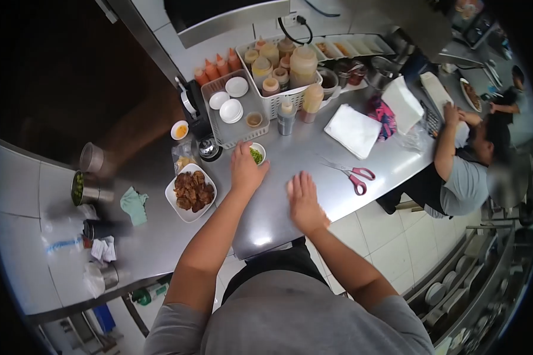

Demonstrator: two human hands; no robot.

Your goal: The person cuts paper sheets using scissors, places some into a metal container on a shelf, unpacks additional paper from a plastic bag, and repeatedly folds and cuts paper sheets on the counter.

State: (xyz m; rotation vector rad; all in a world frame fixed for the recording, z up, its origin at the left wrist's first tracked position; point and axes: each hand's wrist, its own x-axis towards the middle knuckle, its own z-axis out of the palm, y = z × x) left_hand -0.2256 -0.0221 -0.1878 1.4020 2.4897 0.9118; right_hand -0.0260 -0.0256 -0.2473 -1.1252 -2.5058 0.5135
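One bowl point(263, 151), greens point(256, 155) — left hand point(247, 170) (perhaps touching)

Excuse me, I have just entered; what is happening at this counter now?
A person's left hand is at a small white bowl of chopped greens; whether it grips the bowl is not clear. The right hand is spread over the steel counter, apparently holding nothing, with scissors lying beyond it. A square white bowl of browned food stands nearby. A co-worker is farther along, to the right.
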